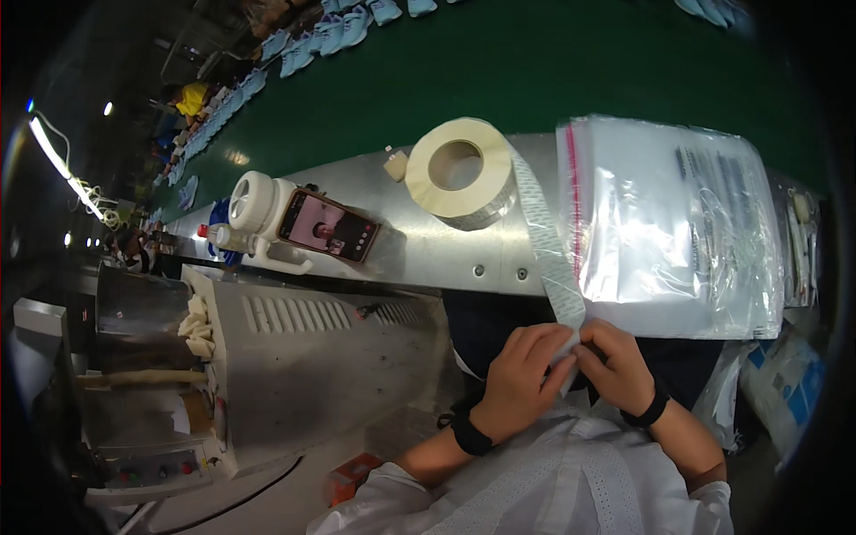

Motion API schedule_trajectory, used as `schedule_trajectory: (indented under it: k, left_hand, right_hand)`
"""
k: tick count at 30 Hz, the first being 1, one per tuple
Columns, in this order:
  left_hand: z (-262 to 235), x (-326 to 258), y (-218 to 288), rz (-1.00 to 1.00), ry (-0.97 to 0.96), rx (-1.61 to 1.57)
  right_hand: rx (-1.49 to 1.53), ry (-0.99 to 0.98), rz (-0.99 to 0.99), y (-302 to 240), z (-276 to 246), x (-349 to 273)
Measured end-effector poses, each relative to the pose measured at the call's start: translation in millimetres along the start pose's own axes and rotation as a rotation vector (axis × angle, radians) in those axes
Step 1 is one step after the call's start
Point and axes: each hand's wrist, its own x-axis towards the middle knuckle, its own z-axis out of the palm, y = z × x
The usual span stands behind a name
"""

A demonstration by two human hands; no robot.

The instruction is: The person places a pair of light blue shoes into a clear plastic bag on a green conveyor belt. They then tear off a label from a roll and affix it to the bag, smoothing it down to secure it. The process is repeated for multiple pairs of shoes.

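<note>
A pale strip of labels (549,254) runs down from a large label roll (455,174) standing on the metal ledge. My left hand (526,370) is closed around the strip's lower part, with thumb and fingers on it. Close beside it, my right hand (617,370) pinches at the strip's edge, its fingertips nearly touching the left ones. The strip bends between the hands, and its end is partly hidden by my left fingers. Just beyond my right hand lies a stack of clear plastic bags (642,232) with a pink band along the left side.
Left of the roll, a phone (330,227) with its screen lit leans against a white jug (259,209). A grey metal machine housing (330,357) stands below the ledge at left. Beyond lies a green surface (535,76) with rows of light-blue shoes (330,36). People sit at far left.
</note>
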Motion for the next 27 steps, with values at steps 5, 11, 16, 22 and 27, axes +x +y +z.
schedule_trajectory:
  k: [5,11,16,22,27]
  left_hand:
    - [-2,3,-5,-0.118,0.042,-0.185]
    - [-7,3,-9,-0.326,-0.066,-0.346]
    - [-6,8,-7,-0.226,-0.015,-0.259]
    - [-5,4,-12,-0.179,0.021,-0.280]
    - [-5,2,-11,-0.344,0.016,-0.424]
  right_hand:
    - [0.044,0.035,0.019,0,7,11]
    - [-0.052,0.045,-0.082,-4,8,9]
    - [-0.119,-0.013,-0.155,-2,11,9]
    - [-0.152,-0.001,-0.133,-3,9,11]
    - [-0.125,-0.005,-0.093,-4,10,11]
